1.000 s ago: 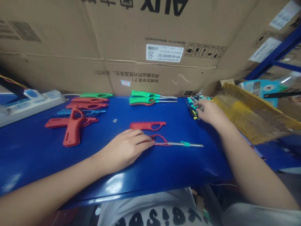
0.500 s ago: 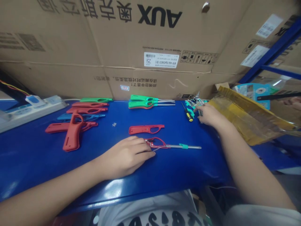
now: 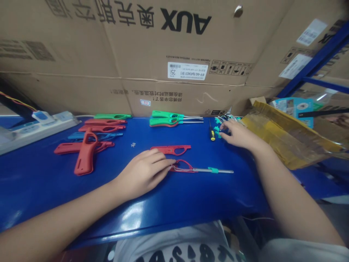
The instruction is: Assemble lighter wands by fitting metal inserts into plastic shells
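Observation:
My left hand (image 3: pixel 148 170) is closed over the handle end of an opened red gas lighter (image 3: pixel 182 169) lying on the blue table. The lighter has a metal tube with a teal clip, and a thin wire shows at my fingertips; its handle is hidden beneath my hand. Just behind lies a matching red half shell (image 3: pixel 174 150). My right hand (image 3: pixel 234 134), thumb and fingers apart, hovers at some small teal plastic pieces (image 3: pixel 217 131). A yellow-and-black screwdriver (image 3: pixel 212 135) lies to their left.
Red, green and blue handle shells (image 3: pixel 87 154) lie at the left near a white power strip (image 3: pixel 40 129). Green lighters (image 3: pixel 166 119) sit at the back before a large cardboard box (image 3: pixel 136 54). Small screws (image 3: pixel 133 145) lie mid-table. A taped carton (image 3: pixel 286 134) stands right.
My right hand has shifted left and its fingers have spread. The screwdriver has moved left and turned. My left fingertips have drawn back slightly, and the wire lies closer to the lighter.

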